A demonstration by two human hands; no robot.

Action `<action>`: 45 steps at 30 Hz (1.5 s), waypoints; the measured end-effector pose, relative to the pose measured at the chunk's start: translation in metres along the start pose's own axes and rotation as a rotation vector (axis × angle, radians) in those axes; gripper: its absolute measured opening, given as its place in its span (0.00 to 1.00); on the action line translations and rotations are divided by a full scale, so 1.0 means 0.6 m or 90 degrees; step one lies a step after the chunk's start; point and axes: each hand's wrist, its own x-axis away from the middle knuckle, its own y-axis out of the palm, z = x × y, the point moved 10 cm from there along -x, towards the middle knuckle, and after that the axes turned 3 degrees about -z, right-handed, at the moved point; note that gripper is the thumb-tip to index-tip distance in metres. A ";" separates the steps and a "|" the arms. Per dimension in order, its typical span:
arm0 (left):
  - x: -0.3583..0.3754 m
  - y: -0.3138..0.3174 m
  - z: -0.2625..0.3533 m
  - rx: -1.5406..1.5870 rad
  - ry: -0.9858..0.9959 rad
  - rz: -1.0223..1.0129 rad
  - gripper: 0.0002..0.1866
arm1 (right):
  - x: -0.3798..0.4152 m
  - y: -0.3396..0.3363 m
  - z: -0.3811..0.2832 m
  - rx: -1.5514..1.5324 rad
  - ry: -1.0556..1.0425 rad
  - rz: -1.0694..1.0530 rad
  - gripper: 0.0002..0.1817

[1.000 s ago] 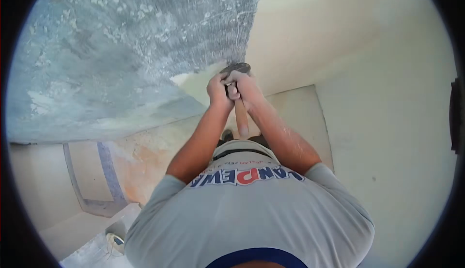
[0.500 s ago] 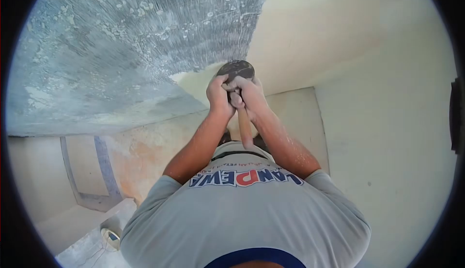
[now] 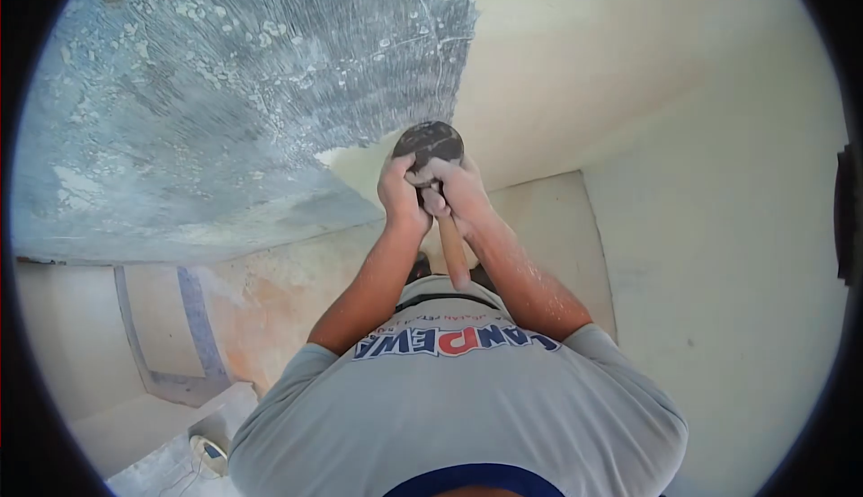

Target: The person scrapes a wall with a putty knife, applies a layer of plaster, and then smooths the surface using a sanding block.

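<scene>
Both hands are clamped on one tool: left hand point(image 3: 402, 193) wrapped tight round the upper end of the wooden handle point(image 3: 452, 250), right hand point(image 3: 458, 190) closed over it just beside the left, fingers overlapping, no gap between the two. The handle runs from the hands toward 6 o'clock, down to the person's chest, slightly tilted. At the top of it, at 12 o'clock from the knuckles, sits a dark round sanding pad point(image 3: 429, 142); its face is turned toward the camera and its far edge is at the surface overhead, whether actually touching I can't tell. The pad is right at the boundary: bare grey scratched ceiling patch point(image 3: 225, 110) spreads toward 9–11 o'clock from it, smooth cream-coated area point(image 3: 611, 57) toward 1–3 o'clock. A tongue of cream coat point(image 3: 355, 160) lies just at 8 o'clock of the pad, under the grey. Forearms are speckled with pale dust, the right one more. Grey T-shirt point(image 3: 458, 416) with blue and red lettering fills the lower frame at 6 o'clock. Cream wall point(image 3: 737, 272) at 3–4 o'clock. Stained orange-tinged wall point(image 3: 270, 299) at 8 o'clock, with a blue-grey frame outline point(image 3: 202, 326) further at 8. Small round object point(image 3: 211, 439) on the floor at 7 o'clock, too small to identify.
</scene>
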 end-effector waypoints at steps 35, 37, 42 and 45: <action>-0.076 -0.090 -0.084 -0.056 -0.121 0.009 0.13 | -0.035 -0.043 0.022 0.013 0.025 -0.020 0.01; -0.025 -0.045 -0.053 -0.060 -0.082 -0.015 0.12 | -0.014 -0.041 0.019 0.008 0.025 -0.024 0.01; -0.071 -0.083 -0.091 -0.091 -0.190 -0.100 0.13 | -0.044 -0.066 0.042 -0.048 0.064 -0.006 0.03; -0.028 -0.025 -0.047 -0.020 -0.030 0.046 0.09 | 0.002 -0.030 -0.009 -0.009 0.014 -0.016 0.03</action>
